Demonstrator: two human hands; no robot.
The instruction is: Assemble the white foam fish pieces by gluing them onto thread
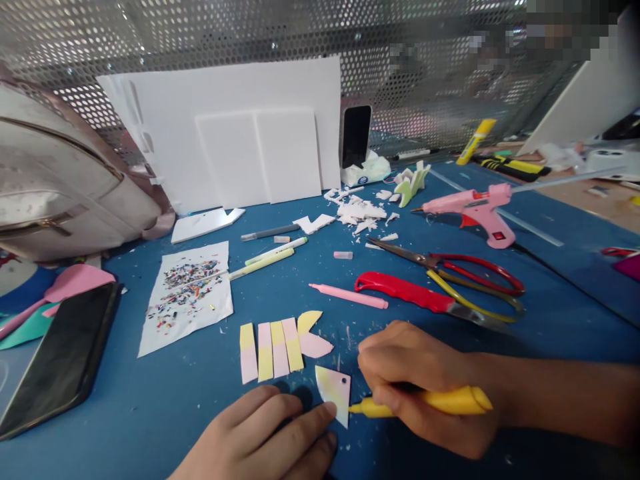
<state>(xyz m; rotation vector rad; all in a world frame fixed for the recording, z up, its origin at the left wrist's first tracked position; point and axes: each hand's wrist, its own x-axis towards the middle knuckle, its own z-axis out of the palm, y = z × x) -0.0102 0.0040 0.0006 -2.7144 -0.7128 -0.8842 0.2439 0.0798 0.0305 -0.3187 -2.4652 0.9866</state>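
Observation:
My right hand [417,383] is closed around a yellow marker [440,401], whose tip touches the edge of a small foam fish-head piece [334,392] coloured pale yellow and pink. My left hand [265,437] lies flat with fingers stretched out, the fingertips pressing on that piece's lower left. Just above lie several pink-and-yellow foam strips [270,350] and a tail-shaped piece [311,335] on the blue table [150,400].
Behind my right hand lie a red utility knife [405,292], scissors [465,277], a pink marker [347,296] and a pink glue gun [475,208]. A paper with coloured scraps [187,297], a phone [63,357], a bag [65,180] and white foam boards [240,133] stand left and behind.

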